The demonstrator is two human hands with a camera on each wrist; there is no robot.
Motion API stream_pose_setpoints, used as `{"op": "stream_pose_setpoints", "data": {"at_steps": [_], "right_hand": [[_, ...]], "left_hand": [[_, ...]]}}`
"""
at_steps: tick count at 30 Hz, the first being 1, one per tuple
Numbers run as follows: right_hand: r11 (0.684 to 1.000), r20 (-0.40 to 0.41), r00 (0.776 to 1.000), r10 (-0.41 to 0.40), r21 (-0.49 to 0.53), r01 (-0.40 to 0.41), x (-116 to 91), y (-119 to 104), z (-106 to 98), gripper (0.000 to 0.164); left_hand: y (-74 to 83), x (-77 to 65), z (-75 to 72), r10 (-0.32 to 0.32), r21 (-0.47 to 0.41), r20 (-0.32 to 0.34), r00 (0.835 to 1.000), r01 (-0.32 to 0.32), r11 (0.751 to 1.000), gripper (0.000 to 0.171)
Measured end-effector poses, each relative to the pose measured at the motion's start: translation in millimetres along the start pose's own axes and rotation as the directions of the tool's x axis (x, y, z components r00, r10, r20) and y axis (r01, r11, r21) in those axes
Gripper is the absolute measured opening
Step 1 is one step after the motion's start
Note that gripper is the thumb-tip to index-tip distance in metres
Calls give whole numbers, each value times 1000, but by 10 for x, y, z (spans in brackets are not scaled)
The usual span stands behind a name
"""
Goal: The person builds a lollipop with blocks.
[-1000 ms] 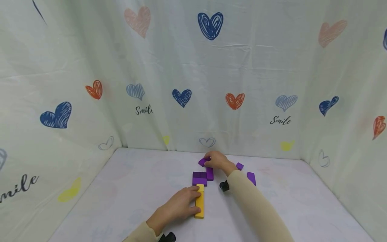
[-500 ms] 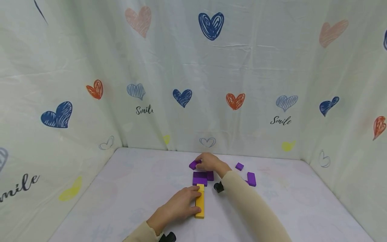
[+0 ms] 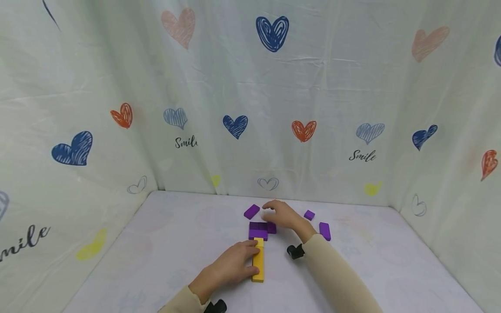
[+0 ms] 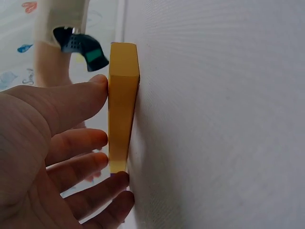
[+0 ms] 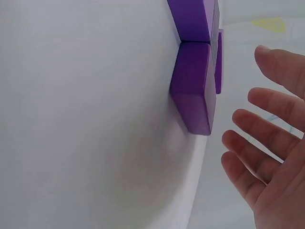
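Observation:
In the head view, my left hand [image 3: 232,264] rests with its fingertips on a long yellow block [image 3: 258,260] that lies lengthwise on the table. A smaller yellow piece [image 3: 260,241] sits at its far end, against a group of purple blocks [image 3: 258,235]. In the left wrist view, extended thumb and fingers touch the yellow block [image 4: 121,105]. My right hand [image 3: 286,214] hovers beyond the group, fingers spread and holding nothing. Close to its left lies a loose purple block [image 3: 252,211], set at an angle. The right wrist view shows a purple block [image 5: 193,71] apart from the fingertips.
A small purple block [image 3: 309,215] and a longer purple block [image 3: 325,231] lie to the right, beside my right forearm. A white curtain [image 3: 336,95] printed with hearts stands behind the white table [image 3: 176,226]. Both wrists wear black cameras.
My right hand has carried the purple block leftward, let go of it behind the group, and drawn back a little to the right. My left hand has stayed on the yellow block.

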State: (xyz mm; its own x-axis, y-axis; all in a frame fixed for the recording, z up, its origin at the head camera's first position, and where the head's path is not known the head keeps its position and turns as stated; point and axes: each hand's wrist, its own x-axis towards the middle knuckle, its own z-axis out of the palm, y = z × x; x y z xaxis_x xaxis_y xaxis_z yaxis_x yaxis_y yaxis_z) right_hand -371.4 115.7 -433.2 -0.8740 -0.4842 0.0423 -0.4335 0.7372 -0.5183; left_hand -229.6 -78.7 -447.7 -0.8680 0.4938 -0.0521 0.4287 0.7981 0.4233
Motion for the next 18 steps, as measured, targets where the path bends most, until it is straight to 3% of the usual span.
{"op": "stream_pose_setpoints", "data": {"at_steps": [11,18], "right_hand": [[998,-37,999,36,47,-34,-335,196,51,38],[997,-32,999,35,65,-33,-365,239,70,39]], "left_hand": [[-14,18,23,4,11,-3,1000,-4,1000,52],[-93,66,-130,9,-6,-38,999,-10,1000,49]]}}
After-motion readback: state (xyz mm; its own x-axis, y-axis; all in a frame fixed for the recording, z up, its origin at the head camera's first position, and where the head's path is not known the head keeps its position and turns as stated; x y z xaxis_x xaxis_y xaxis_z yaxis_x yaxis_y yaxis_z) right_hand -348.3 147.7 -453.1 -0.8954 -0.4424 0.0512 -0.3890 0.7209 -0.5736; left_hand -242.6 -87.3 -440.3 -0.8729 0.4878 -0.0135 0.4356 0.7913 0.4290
